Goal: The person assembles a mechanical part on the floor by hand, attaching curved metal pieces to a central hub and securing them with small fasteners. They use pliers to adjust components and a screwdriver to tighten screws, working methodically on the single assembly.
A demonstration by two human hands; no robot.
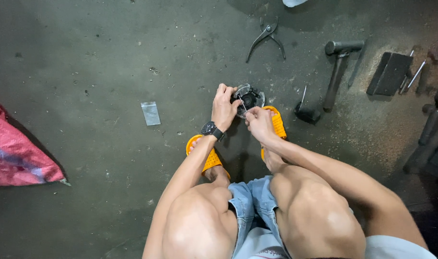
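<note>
1. A round metal part (pixel 248 100), silvery at its rim and dark at its centre, is seen on the dark floor (pixel 84 72), just ahead of the orange sandals (pixel 276 122).
2. Its left edge is gripped by the left hand (pixel 223 108), fingers curled.
3. A thin metal tool (pixel 242 102) is pinched in the right hand (pixel 260 122) and set against the part.

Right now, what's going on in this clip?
A person squats on a dark concrete floor in orange sandals. The left hand steadies a small round metal part, while the right hand works a thin tool into it. Pliers, a hammer and a small clear bag lie nearby.
</note>
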